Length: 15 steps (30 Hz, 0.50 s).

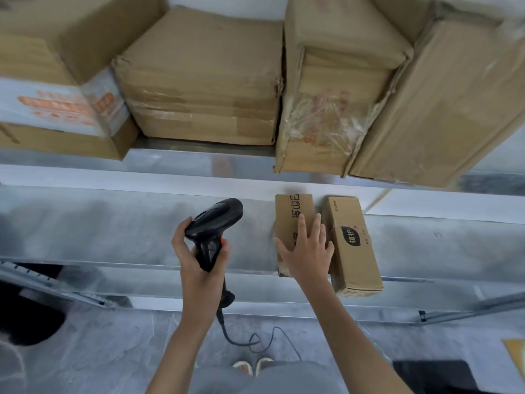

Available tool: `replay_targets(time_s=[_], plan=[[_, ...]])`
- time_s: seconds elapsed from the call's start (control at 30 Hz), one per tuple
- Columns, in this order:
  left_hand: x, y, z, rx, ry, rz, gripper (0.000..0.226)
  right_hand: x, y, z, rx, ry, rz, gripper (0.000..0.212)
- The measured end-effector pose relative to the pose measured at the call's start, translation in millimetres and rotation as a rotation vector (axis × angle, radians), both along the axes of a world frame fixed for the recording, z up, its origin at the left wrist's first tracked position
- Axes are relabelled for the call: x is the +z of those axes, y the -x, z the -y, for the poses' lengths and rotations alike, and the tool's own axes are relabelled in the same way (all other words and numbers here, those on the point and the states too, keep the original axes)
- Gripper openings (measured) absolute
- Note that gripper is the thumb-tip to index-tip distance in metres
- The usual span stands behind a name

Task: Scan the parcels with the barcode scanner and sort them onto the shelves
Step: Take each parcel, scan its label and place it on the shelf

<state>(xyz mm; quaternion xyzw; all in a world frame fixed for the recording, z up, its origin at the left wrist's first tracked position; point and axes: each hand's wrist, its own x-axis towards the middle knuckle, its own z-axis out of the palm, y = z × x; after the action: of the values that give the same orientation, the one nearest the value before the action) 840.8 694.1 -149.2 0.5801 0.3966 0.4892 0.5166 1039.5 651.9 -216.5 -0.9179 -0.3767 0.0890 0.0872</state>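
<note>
- Your left hand (199,251) grips black barcode scanner (214,223) by its handle.
- Your right hand (306,248) lies flat on small parcel (289,220), lower shelf (113,231).
- 2nd parcel (353,245) just beside it, to the rt.

I see a grey metal rack (85,231) with two shelves, its surfaces dull and scuffed. Under it runs a pale grey floor (99,345), streaked and worn. White wall (176,0) shows behind the upper shelf. The light is soft and even.
</note>
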Motion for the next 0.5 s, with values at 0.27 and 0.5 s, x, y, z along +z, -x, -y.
replay_targets(time_s=[0.27, 0.5], plan=[[-1.0, 17.5, -3.9, -0.017, 0.045, 0.012, 0.075, -10.5, 12.4, -10.9, -0.087, 0.057, 0.074, 0.076], [-3.3, 48.2, -8.2, -0.078, 0.01, -0.032, 0.073, -13.6, 14.7, -1.5, -0.171, -0.316, -0.052, 0.059]])
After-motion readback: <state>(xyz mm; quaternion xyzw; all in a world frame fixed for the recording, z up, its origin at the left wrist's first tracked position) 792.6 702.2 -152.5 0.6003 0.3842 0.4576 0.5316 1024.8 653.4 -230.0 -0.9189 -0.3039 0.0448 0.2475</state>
